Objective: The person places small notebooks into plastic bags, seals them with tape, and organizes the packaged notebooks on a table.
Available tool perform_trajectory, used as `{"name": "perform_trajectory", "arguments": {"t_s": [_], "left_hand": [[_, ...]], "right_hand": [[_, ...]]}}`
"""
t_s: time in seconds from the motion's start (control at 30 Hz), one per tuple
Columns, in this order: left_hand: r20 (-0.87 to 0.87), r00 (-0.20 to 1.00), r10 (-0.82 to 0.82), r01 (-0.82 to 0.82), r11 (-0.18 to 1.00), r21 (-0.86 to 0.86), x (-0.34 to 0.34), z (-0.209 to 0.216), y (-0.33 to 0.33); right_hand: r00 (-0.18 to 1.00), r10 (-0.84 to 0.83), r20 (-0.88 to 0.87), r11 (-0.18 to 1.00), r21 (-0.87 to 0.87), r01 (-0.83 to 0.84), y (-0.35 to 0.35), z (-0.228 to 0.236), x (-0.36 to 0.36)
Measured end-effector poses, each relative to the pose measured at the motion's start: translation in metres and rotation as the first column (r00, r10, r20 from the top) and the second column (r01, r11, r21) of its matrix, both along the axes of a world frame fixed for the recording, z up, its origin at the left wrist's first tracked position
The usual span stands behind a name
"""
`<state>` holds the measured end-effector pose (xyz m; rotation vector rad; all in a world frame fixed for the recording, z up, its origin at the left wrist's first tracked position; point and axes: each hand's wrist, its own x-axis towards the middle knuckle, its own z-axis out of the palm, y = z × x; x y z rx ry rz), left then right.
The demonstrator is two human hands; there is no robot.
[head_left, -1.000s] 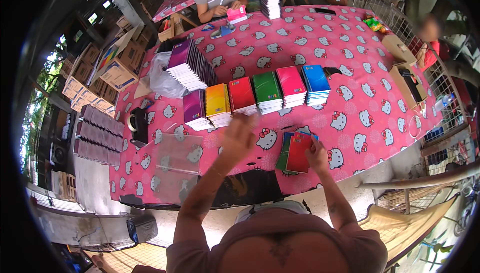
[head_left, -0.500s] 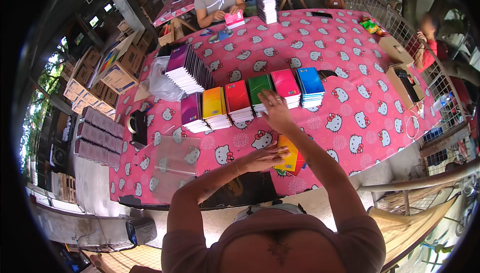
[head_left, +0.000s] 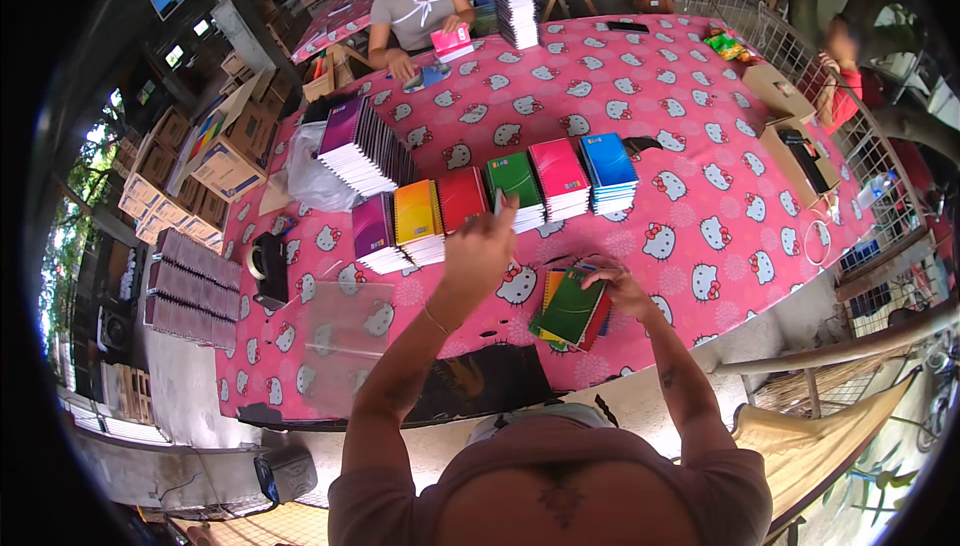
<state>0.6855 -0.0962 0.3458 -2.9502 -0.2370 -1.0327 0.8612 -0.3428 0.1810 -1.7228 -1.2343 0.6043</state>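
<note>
A green spiral notebook (head_left: 570,311) lies tilted over yellow and red notebooks near the table's front edge. My right hand (head_left: 627,293) grips its upper right corner. Over the front of the row of notebook stacks, my left hand (head_left: 480,254) has its index finger stretched out, its tip at the green stack (head_left: 514,174). It partly hides the red stack (head_left: 461,193); its other fingers are hard to make out. The row also has a purple stack (head_left: 373,224), a yellow stack (head_left: 417,208), a pink stack (head_left: 560,166) and a blue stack (head_left: 608,158).
Behind the row's left end stands a tall purple notebook stack (head_left: 345,136) beside a plastic bag (head_left: 315,171). A tape dispenser (head_left: 268,271) and clear plastic sheet (head_left: 345,331) lie left. Across the table, a person (head_left: 420,11) handles a pink notebook (head_left: 452,41). An open carton (head_left: 795,161) sits right.
A green notebook now lies on the small pile, held by my right hand, which came back from the green stack. My left hand moved from the pile up to the row.
</note>
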Motion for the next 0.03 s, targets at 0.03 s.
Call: {"name": "perform_trajectory", "arguments": {"t_s": [0.03], "left_hand": [[-0.164, 0.985, 0.051, -0.056, 0.998, -0.022, 0.0034, -0.0031, -0.0096]], "right_hand": [[0.990, 0.073, -0.119, 0.997, 0.005, -0.073, -0.0020, -0.0014, 0.0038]]}}
